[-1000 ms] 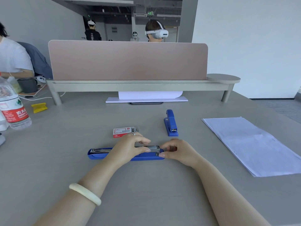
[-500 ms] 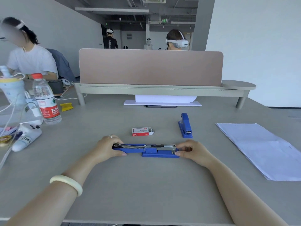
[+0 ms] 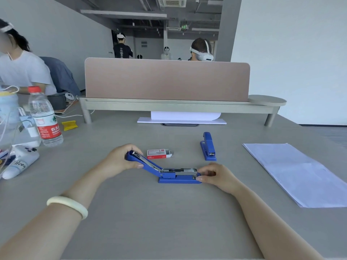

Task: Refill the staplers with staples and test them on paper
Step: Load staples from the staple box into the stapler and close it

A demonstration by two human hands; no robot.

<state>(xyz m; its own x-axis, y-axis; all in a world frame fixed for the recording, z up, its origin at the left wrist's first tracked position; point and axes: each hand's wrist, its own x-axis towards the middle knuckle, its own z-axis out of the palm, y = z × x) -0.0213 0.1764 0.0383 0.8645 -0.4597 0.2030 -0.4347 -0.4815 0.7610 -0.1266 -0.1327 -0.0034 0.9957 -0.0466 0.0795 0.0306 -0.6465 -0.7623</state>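
Head view has your left hand (image 3: 120, 160) gripping the raised cover of the open blue stapler (image 3: 169, 172) mid-desk (image 3: 169, 222), while your right hand (image 3: 216, 175) pinches its front end against the base.

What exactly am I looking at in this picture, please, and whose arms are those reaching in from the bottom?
No machine here: a person wears a camera on the head, looking forward and down, so the arms are the wearer's own. The left hand holds the raised top arm of an open blue stapler; the right hand steadies its front end on the grey desk. Beyond it lie a small red-and-white staple box, open at one end, and a second blue stapler, shut. White paper lies at right, a water bottle stands at left. Other people sit behind the divider.
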